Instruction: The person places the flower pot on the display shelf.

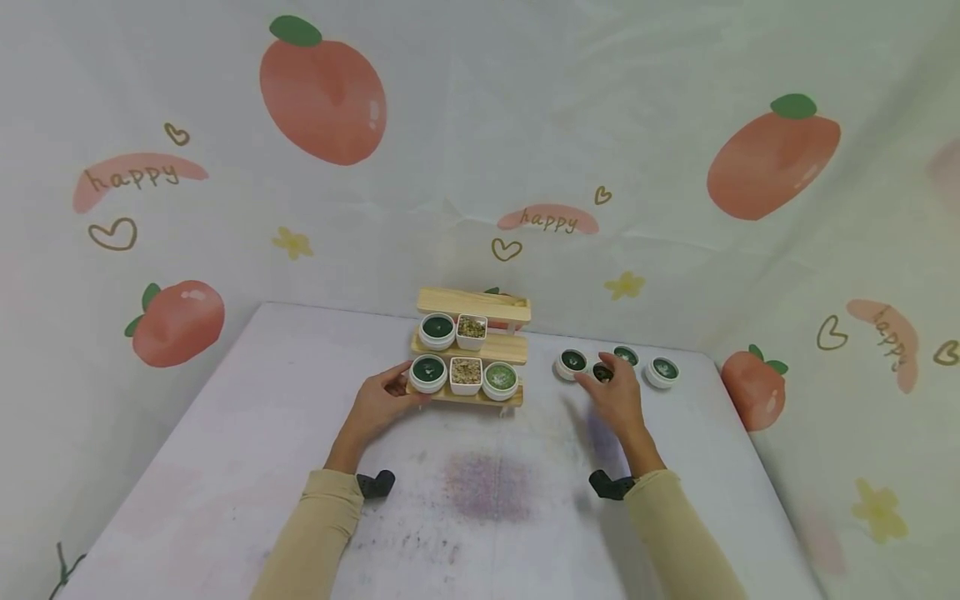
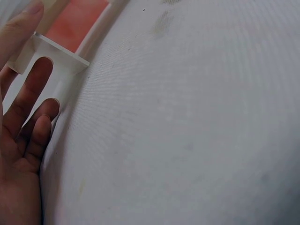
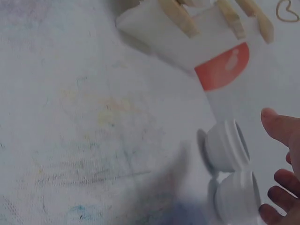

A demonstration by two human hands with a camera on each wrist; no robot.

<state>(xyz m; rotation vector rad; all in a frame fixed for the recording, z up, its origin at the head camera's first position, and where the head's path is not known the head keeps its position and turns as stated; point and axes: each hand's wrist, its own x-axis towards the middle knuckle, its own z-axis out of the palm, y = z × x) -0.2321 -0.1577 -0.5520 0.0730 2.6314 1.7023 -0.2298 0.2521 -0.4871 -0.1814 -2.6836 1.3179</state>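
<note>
A three-tier rack with light wooden shelves (image 1: pixel 474 303) stands near the back wall, bearing small white pots. My left hand (image 1: pixel 382 404) grips the left end of its bottom shelf, thumb toward the front, beside a round pot with dark green filling (image 1: pixel 428 372). In the left wrist view, the fingers (image 2: pixel 35 84) lie along the rack's pale side support (image 2: pixel 63 58). My right hand (image 1: pixel 617 397) hovers at a white pot with dark contents (image 1: pixel 602 372), thumb and index finger apart at its rim. The right wrist view shows the spread thumb and fingers close to two white pots (image 3: pixel 225 147).
A square pot with grainy filling (image 1: pixel 472 330) is on the middle tier; another square pot (image 1: pixel 466 375) and a light green one (image 1: pixel 500 379) line the bottom. More round pots (image 1: pixel 663 372) stand around my right hand. Printed cloth (image 1: pixel 450 125) covers the walls.
</note>
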